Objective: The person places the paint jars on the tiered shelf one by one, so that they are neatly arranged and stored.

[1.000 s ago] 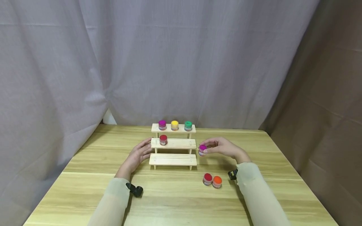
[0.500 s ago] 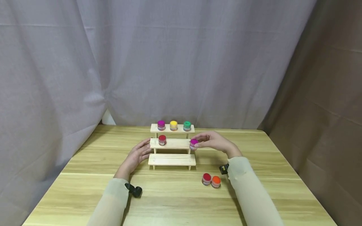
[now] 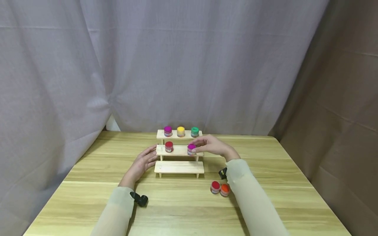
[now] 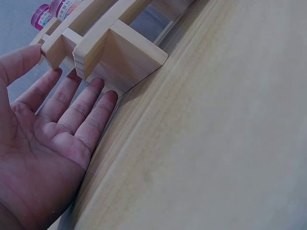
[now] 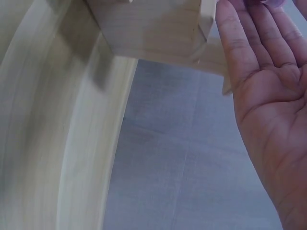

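In the head view my right hand (image 3: 212, 146) pinches a small paint jar with a purple lid (image 3: 191, 149) over the right part of the middle step of a three-tier wooden stand (image 3: 179, 167). A red-lidded jar (image 3: 169, 147) sits on that step's left part. On the top step stand purple-lidded (image 3: 168, 131), yellow-lidded (image 3: 180, 131) and green-lidded (image 3: 194, 132) jars. My left hand (image 3: 144, 164) lies at the stand's left side. Its fingers are nearly straight in the left wrist view, fingertips (image 4: 98, 84) right at the step ends. The right wrist view barely catches the held jar (image 5: 273, 2).
Two jars, one red-lidded (image 3: 215, 187) and one orange-lidded (image 3: 225, 189), stand side by side on the wooden table (image 3: 183, 213), right of the stand and close to my right sleeve (image 3: 251, 190). A grey curtain (image 3: 189, 65) hangs behind the table.
My right hand has carried the purple-lidded jar leftward and slightly up, from beside the stand to over the middle step. The left hand has stayed at the stand's side.
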`<state>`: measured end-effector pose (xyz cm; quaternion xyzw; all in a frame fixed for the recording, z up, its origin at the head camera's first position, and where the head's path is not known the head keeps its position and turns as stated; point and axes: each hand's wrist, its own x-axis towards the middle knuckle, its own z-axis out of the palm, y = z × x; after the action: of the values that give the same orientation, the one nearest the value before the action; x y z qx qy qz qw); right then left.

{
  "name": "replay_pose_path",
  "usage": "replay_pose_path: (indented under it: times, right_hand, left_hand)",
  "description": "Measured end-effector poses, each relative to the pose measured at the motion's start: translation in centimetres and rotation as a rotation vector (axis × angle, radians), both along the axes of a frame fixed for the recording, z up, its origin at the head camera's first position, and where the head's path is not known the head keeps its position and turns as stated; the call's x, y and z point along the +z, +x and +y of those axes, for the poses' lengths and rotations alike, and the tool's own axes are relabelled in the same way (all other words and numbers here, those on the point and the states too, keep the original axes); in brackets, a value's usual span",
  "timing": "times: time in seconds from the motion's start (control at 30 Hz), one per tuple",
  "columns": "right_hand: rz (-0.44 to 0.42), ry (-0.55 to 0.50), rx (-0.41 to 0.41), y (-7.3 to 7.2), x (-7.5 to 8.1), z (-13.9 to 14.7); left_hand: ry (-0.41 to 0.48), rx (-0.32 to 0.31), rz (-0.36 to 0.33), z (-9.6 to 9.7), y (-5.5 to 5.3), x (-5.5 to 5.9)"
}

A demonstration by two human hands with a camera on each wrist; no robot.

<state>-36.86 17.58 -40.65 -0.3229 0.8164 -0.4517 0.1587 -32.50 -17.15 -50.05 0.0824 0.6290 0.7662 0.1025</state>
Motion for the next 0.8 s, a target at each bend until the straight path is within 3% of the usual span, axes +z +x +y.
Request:
replay_pose_path:
  times: [0.3,0.8]
  right_hand:
    - [0.013,-0.001,0.011,-0.7,-0.5,-2.4]
    - [0.054,-0.012,-0.058,-0.9,-1.2,-4.2]
  left_hand:
    - [-0.003,0.007,-0.002,-0.3,-0.1,-0.1]
    - [0.002,-0.004,0.002,-0.1,-0.1,0.0]
